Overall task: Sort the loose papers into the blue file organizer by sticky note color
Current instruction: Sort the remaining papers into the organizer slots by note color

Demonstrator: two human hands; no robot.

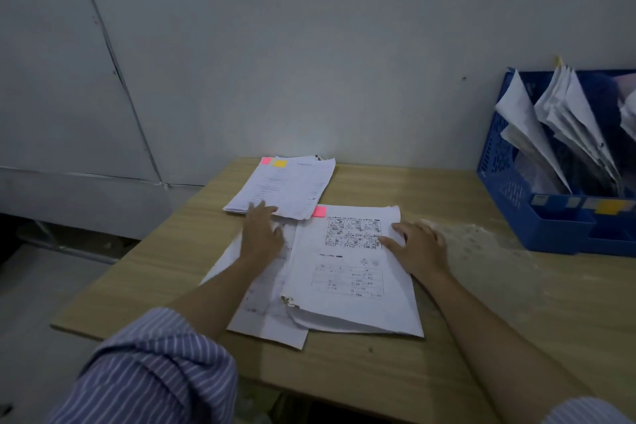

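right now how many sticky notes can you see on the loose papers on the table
3. A pink note and a yellow note top the far stack; another pink note sits on the near packet's top left corner. Others may be hidden under sheets.

Two hands (261,234) (418,246), three paper stacks (285,188) (351,272) (265,317), one blue organizer (550,224)

blue file organizer (550,217) cut off at right edge, worksheet (347,268) print too small to read
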